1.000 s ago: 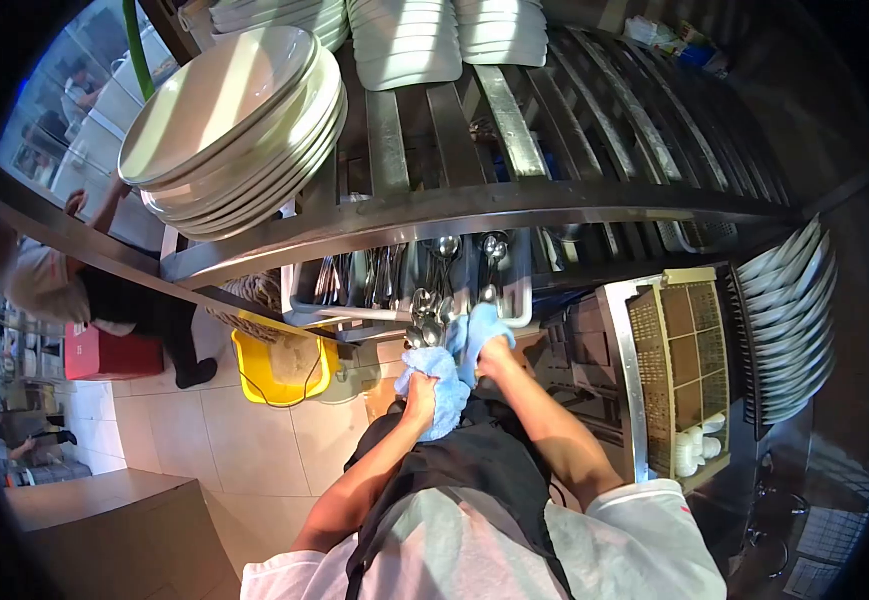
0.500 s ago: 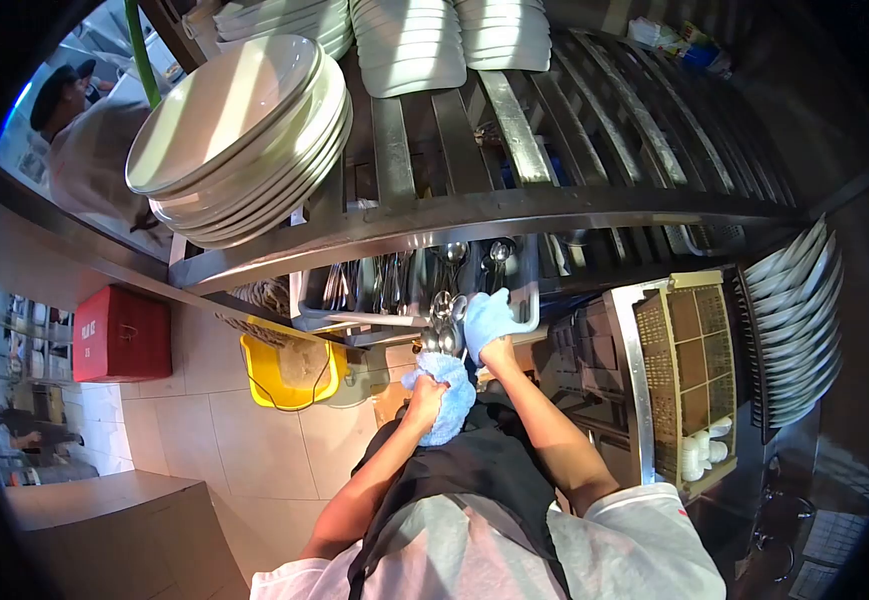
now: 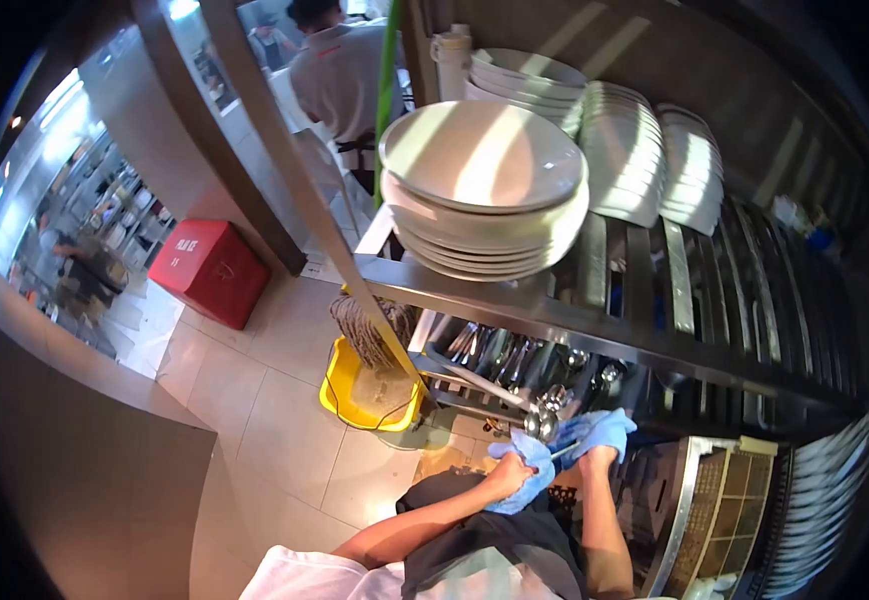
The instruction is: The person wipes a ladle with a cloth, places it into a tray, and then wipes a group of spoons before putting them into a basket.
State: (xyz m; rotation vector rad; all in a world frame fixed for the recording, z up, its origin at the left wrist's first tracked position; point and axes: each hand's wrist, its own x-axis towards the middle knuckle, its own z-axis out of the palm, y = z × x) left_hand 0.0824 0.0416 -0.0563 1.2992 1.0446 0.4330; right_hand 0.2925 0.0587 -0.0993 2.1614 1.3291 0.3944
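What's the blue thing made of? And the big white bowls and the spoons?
The blue cloth: soft fabric, matte; it bunches and folds. The bowls: probably glazed ceramic, smooth white with a sheen. The spoons: likely steel, with mirror-bright glints.

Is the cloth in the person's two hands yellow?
No, the cloth gripped by the left hand and the right hand is blue; only the bucket is yellow.

Cloth (image 3: 529,482) blue; mop bucket (image 3: 337,398) yellow; box (image 3: 209,272) red; bowls (image 3: 484,170) white.
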